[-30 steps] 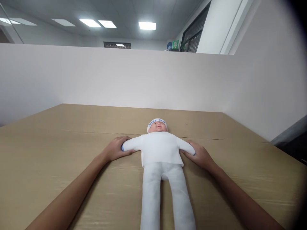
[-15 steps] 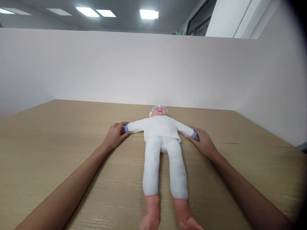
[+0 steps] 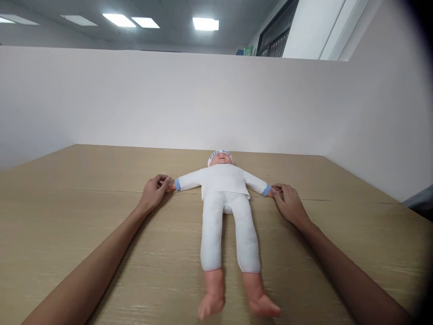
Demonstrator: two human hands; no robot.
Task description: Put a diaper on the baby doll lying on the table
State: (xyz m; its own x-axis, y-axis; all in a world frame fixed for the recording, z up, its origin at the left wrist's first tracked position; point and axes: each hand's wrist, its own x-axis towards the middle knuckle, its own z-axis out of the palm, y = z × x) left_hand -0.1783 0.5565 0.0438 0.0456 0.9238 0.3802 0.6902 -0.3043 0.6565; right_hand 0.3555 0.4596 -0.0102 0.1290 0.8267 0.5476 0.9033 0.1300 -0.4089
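Observation:
A baby doll [image 3: 226, 180] in a white top and white trousers lies on its back, arms spread, bare feet toward me. Its white cap [image 3: 220, 154] carries blue lettering, and its sleeves end in blue cuffs. On the left, my left hand [image 3: 154, 192] is closed around the doll's hand, just past the cuff. My right hand [image 3: 287, 201] pinches the doll's other hand beyond the right cuff. The doll's hands are partly hidden by my fingers.
The doll rests on a wide tan tabletop [image 3: 142, 253] with a seam across it. Behind and to the right rises a pale partition wall [image 3: 189, 99]. A dark grey object [image 3: 421, 203] shows at the right edge.
Both my hands have slid outward from the sleeve cuffs onto the doll's hands. The view has shifted slightly, so the doll's feet now show fully.

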